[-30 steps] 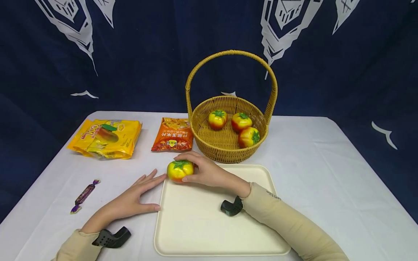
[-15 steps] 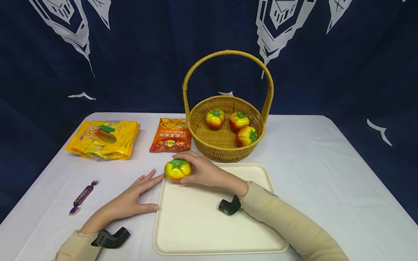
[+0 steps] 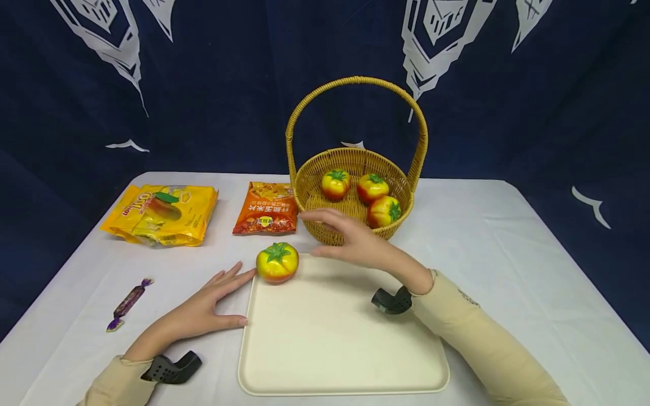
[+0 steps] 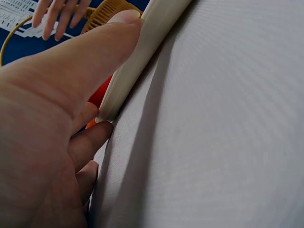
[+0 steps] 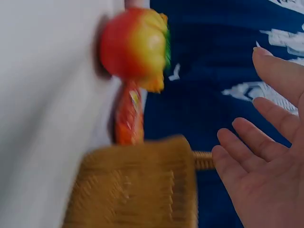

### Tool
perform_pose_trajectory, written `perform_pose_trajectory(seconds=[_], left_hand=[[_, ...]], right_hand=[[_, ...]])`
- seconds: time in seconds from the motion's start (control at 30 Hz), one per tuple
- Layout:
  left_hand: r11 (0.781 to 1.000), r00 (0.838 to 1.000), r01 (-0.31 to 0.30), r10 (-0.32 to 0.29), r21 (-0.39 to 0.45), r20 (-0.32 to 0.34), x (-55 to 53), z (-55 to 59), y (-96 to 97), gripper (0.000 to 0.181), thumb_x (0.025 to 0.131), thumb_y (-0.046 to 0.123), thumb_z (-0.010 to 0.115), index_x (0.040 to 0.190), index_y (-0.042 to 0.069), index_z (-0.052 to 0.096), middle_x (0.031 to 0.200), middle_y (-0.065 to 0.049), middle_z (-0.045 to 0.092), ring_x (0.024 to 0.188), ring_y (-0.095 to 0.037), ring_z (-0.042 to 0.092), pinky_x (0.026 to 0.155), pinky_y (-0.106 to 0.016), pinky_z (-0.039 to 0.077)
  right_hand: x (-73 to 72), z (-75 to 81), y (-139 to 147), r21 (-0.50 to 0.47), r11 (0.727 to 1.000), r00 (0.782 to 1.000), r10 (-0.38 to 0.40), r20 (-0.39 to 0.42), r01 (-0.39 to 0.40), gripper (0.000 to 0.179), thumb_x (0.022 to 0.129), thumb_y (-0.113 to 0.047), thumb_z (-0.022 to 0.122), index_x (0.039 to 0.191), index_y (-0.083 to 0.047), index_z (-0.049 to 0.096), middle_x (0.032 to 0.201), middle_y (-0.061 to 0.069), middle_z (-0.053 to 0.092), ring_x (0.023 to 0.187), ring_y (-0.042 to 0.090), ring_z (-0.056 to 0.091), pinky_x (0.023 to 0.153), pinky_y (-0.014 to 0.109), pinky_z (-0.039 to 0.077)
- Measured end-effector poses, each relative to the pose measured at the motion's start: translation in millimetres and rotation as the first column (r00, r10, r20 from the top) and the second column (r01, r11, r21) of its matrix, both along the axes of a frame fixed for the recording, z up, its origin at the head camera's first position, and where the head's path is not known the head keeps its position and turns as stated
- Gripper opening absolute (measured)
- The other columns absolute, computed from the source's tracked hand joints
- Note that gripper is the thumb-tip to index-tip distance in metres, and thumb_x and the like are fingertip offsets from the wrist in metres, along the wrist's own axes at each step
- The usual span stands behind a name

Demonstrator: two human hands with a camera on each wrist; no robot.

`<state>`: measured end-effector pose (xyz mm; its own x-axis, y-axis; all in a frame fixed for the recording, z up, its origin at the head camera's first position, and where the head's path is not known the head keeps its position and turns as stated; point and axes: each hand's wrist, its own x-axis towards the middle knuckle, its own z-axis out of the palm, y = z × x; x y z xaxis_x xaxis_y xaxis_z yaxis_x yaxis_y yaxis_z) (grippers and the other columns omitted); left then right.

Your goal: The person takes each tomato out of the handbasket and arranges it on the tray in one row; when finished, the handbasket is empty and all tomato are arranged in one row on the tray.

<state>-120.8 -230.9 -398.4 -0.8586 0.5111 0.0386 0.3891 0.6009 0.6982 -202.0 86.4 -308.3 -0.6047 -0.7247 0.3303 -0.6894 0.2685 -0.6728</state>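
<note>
A yellow and red toy tomato (image 3: 277,264) with a green top sits at the far left corner of the cream tray (image 3: 345,338). My left hand (image 3: 203,310) rests at the tray's left edge, thumb and fingertips touching the rim, as the left wrist view shows too. Its fingers are spread and grip nothing. Above the tray's far side my right hand (image 3: 358,242) is raised, fingers extended and holding nothing, in front of the wicker basket (image 3: 325,231). Inside that basket lie three more toy tomatoes (image 3: 336,184). In the right wrist view the hand (image 5: 266,156) is apart from the tomato (image 5: 135,45).
An orange snack bag (image 3: 267,208) lies left of the basket, and a yellow candy package (image 3: 162,215) lies further left. A purple wrapped candy (image 3: 129,305) is on the white tablecloth (image 3: 508,282) near the left hand. The basket's tall handle (image 3: 358,80) arches upward.
My right hand has let go of the toy tomato and moved up and right toward the basket. The tomato stays on the tray corner. My left hand has kept its place.
</note>
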Motion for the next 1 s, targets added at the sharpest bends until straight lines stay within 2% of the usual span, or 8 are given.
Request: perform_pose_trajectory(seconds=[0.23,0.4,0.5,0.57,0.73,0.8,0.9,1.0], left_hand=[[1.0,1.0,-0.009,0.009,-0.003,0.003,0.5,2.1,-1.9,0.084,0.075,0.046,0.075,0.145,0.017,0.038,0.15,-0.02,0.022,0.137,-0.039,0.012,0.106,-0.059,0.003],[1.0,1.0,-0.007,0.007,-0.007,0.001,0.2,2.4,-1.5,0.084,0.075,0.046,0.074,0.145,0.018,0.038,0.149,-0.019,0.023,0.136,-0.04,0.013,0.106,-0.06,0.005],[1.0,1.0,-0.012,0.012,-0.011,0.001,0.4,2.2,-1.5,0.084,0.075,0.047,0.074,0.145,0.018,0.038,0.149,-0.019,0.023,0.136,-0.04,0.013,0.106,-0.06,0.005],[1.0,1.0,-0.015,0.015,-0.012,-0.001,0.6,1.9,-1.7,0.084,0.075,0.046,0.074,0.145,0.017,0.038,0.149,-0.019,0.024,0.136,-0.04,0.013,0.106,-0.06,0.005],[1.0,1.0,-0.01,0.01,-0.006,-0.006,0.9,0.8,-1.2,0.083,0.075,0.046,0.074,0.145,0.018,0.038,0.149,-0.018,0.024,0.137,-0.039,0.013,0.106,-0.06,0.005],[1.0,1.0,-0.004,0.004,-0.002,-0.009,0.9,-0.1,-1.0,0.083,0.076,0.046,0.074,0.145,0.018,0.037,0.15,-0.018,0.024,0.136,-0.04,0.013,0.106,-0.06,0.005],[1.0,1.0,-0.001,0.001,-0.001,-0.011,0.8,-1.1,-0.9,0.082,0.076,0.046,0.073,0.145,0.019,0.037,0.15,-0.017,0.023,0.136,-0.04,0.012,0.105,-0.061,0.006],[1.0,1.0,-0.002,0.002,0.001,-0.006,0.4,-1.2,-0.4,0.082,0.077,0.046,0.073,0.145,0.019,0.037,0.15,-0.017,0.023,0.136,-0.041,0.012,0.105,-0.062,0.006]], right_hand=[[-39.5,39.4,27.1,-0.13,0.986,0.988,-0.093,0.124,0.109,0.052,0.087,-0.006,0.066,0.134,0.001,0.045,0.134,0.011,0.047,0.123,0.021,0.043,0.103,0.037,0.035],[-77.4,65.1,34.8,-0.185,0.949,0.947,-0.204,0.249,0.253,0.047,0.09,-0.013,0.064,0.133,-0.003,0.047,0.133,0.007,0.048,0.121,0.02,0.046,0.099,0.034,0.038],[-99.1,69.2,33.4,-0.177,0.919,0.902,-0.282,0.327,0.351,0.046,0.091,-0.017,0.062,0.133,-0.005,0.048,0.133,0.007,0.048,0.118,0.019,0.047,0.098,0.031,0.039],[-111.3,67.1,30.0,-0.16,0.896,0.862,-0.33,0.384,0.414,0.045,0.092,-0.019,0.062,0.133,-0.005,0.048,0.131,0.009,0.048,0.117,0.02,0.047,0.098,0.031,0.038],[-130.8,54.5,18.7,-0.075,0.837,0.732,-0.427,0.531,0.543,0.045,0.092,-0.022,0.061,0.132,-0.005,0.049,0.128,0.008,0.05,0.117,0.021,0.045,0.102,0.039,0.034],[-135.5,48.6,15.2,-0.04,0.824,0.693,-0.447,0.566,0.565,0.044,0.092,-0.023,0.061,0.131,-0.006,0.05,0.128,0.007,0.05,0.118,0.022,0.043,0.103,0.042,0.032],[-139.8,40.2,12.6,0.016,0.821,0.67,-0.476,0.57,0.57,0.043,0.092,-0.022,0.062,0.13,-0.007,0.051,0.13,0.007,0.049,0.119,0.022,0.042,0.102,0.041,0.032],[-142.2,33.2,12.8,0.056,0.829,0.665,-0.485,0.568,0.556,0.045,0.091,-0.021,0.063,0.131,-0.006,0.05,0.133,0.008,0.046,0.121,0.024,0.04,0.102,0.039,0.032]])
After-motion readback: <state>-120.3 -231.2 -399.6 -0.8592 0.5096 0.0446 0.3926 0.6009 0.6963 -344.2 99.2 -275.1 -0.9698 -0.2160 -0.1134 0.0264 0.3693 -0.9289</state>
